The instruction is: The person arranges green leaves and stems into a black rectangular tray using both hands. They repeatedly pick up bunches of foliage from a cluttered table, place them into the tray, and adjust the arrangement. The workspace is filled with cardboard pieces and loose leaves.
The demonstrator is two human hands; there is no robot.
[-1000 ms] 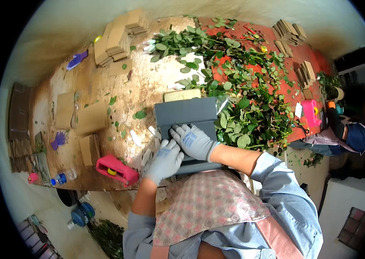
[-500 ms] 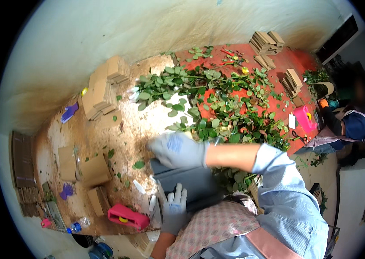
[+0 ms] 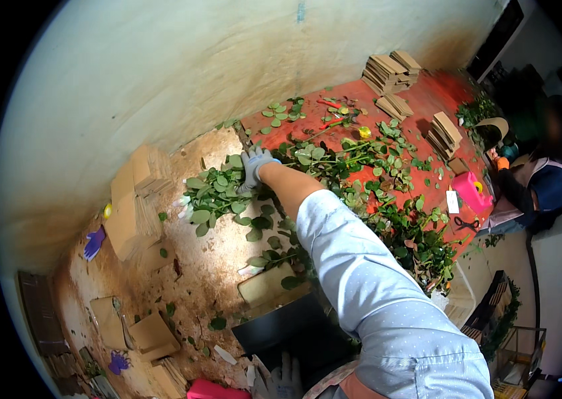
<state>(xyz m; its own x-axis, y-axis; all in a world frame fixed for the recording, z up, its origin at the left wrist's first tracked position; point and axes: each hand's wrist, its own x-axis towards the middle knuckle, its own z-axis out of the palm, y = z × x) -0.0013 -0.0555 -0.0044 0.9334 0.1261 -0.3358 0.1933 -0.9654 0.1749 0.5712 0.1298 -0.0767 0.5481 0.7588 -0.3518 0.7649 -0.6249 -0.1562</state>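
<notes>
My right hand (image 3: 254, 169), in a grey glove, reaches far across to a bunch of leafy rose stems (image 3: 218, 189) with pale heads at their left end. Its fingers and thumb curve round the stems. Low in the view my left hand (image 3: 285, 380), also gloved, lies flat with fingers stretched on a black sheet (image 3: 294, 329); the wrist is out of view. A tan pad or block (image 3: 266, 284) lies just beyond the sheet. More leafy stems (image 3: 414, 246) are heaped on the red part of the table, partly behind my right arm.
Stacks of cardboard pieces (image 3: 131, 203) stand at the left, others (image 3: 390, 72) at the far right. Red pruning shears (image 3: 337, 122) lie among leaves. A pink container (image 3: 472, 191) and dark scissors (image 3: 467, 224) are near a co-worker (image 3: 540, 186). Purple gloves (image 3: 95, 244) lie left.
My right hand has moved from above the black sheet out to the rose stems and closed round them. My left hand stays on the sheet. The view has shifted, so the table appears lower.
</notes>
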